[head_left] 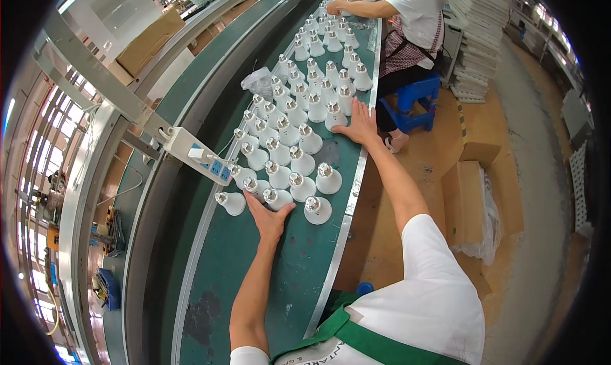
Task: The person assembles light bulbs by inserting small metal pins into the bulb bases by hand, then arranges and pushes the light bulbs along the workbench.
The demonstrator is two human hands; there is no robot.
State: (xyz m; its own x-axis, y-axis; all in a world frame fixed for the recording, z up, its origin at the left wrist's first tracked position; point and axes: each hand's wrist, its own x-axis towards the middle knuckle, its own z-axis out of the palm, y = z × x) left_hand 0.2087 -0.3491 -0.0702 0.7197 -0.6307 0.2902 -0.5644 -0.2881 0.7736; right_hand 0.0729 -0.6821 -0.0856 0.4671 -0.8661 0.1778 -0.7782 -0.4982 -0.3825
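Many white light bulbs (301, 161) stand cap-up on the green work surface, their silver screw caps on top. My left hand (268, 220) is at the near end of the group. Its thumb and fingers are spread around the near side of one bulb (278, 200), and the fingertips reach a neighbouring bulb (256, 187). Whether it presses on them I cannot tell. My right hand (361, 124) lies at the right side of the group, fingers stretched forward and thumb out towards a bulb (335, 118). Neither hand has a bulb enclosed in it.
A white power strip (197, 156) on a metal frame juts over the left edge. A clear plastic bag (257, 82) lies beside the bulbs. Farther along, a co-worker (417, 21) sits on a blue stool (414, 103). A cardboard box (463, 203) stands on the floor at right.
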